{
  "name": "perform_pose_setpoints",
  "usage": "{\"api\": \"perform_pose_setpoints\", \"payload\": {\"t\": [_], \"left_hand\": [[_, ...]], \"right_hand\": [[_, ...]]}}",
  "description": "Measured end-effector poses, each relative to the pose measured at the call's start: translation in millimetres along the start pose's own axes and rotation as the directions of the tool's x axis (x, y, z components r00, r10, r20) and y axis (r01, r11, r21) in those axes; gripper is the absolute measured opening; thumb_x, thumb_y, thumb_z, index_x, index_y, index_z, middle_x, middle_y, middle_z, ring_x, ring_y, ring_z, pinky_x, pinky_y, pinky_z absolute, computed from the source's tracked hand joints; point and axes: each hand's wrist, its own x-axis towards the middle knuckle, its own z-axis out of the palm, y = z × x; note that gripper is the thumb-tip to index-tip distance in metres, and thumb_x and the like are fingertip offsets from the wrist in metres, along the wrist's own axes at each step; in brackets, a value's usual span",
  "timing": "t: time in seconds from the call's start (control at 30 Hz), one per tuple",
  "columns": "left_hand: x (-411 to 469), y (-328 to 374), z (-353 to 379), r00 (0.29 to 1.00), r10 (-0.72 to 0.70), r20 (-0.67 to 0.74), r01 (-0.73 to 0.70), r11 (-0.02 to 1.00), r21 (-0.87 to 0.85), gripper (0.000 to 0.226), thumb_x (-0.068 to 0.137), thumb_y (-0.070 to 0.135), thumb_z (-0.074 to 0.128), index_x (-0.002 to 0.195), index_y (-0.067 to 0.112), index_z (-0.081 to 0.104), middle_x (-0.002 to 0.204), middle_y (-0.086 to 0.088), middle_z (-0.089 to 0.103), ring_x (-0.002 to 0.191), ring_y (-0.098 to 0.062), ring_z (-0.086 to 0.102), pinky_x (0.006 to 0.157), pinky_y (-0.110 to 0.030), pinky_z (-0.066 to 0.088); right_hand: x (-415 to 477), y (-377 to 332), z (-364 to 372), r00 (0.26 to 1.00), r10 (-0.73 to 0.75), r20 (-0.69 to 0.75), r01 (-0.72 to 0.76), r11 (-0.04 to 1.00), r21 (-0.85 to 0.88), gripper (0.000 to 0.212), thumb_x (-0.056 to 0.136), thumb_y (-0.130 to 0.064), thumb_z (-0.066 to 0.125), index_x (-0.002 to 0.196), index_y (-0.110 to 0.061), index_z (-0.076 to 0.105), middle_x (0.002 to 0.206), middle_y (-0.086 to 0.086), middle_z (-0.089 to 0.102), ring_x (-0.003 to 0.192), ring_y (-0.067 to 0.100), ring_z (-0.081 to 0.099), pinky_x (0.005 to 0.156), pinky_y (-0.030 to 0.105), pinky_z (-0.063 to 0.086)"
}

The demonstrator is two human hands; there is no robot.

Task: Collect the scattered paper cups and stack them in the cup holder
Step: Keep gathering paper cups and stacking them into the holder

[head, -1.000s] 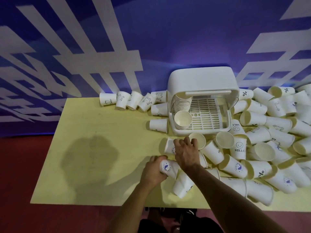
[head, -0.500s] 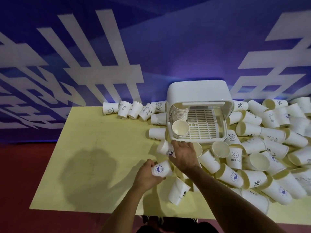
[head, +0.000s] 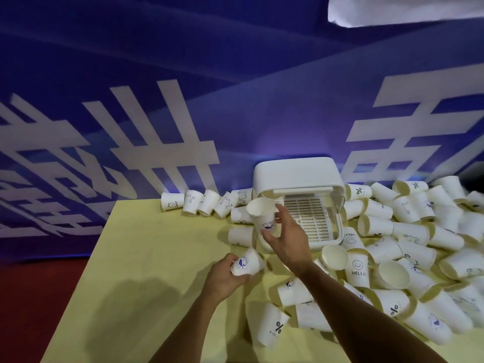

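Observation:
The white cup holder stands open at the table's far side, its slatted floor showing. My right hand holds a white paper cup with a blue logo, lifted in front of the holder's left side, mouth toward the upper left. Nearer to me, my left hand grips a second logo cup just above the table. The stack inside the holder is hidden behind the raised cup and hand.
A heap of several paper cups covers the right of the yellow table. A row of cups lies along the far edge left of the holder. A blue and white banner rises behind.
My right hand has picked a cup off the table and raised it toward the holder's opening. My left hand keeps its cup and has lifted slightly. The camera has tilted upward.

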Motion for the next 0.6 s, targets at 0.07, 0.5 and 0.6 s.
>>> {"api": "perform_pose_setpoints", "payload": {"t": [0.07,0.5,0.6], "left_hand": [[0.3,5.3,-1.0,1.000,0.000,-0.023,-0.001,1.000,-0.010,0.048,0.066,0.042,0.084,0.107,0.027,0.063,0.091,0.014,0.070,0.080,-0.003,0.065,0.069,-0.019,0.048],[-1.4,5.2,-5.0,0.999,-0.022,-0.041,0.021,1.000,-0.015,0.048,0.068,0.046,0.082,0.107,0.026,0.063,0.093,0.016,0.070,0.083,0.000,0.066,0.077,-0.027,0.054],[-3.0,3.7,-8.5,0.998,-0.045,-0.055,0.044,0.999,-0.020,0.045,0.071,0.044,0.082,0.106,0.026,0.062,0.094,0.014,0.070,0.083,-0.002,0.066,0.074,-0.025,0.052]], "right_hand": [[3.1,4.5,-4.8,0.999,0.046,-0.027,-0.046,0.999,0.008,0.072,0.082,-0.048,0.071,0.143,-0.027,0.038,0.121,-0.005,0.065,0.100,0.015,0.064,0.081,0.035,0.055],[18.0,16.2,4.0,0.978,0.207,-0.004,-0.207,0.978,0.030,0.071,0.080,-0.034,0.074,0.139,-0.030,0.033,0.125,-0.003,0.062,0.102,0.024,0.065,0.082,0.040,0.055],[19.2,21.1,7.9,0.975,0.221,0.029,-0.221,0.975,0.003,0.078,0.079,-0.030,0.075,0.142,-0.025,0.030,0.130,0.003,0.059,0.105,0.030,0.064,0.085,0.042,0.054]]}}
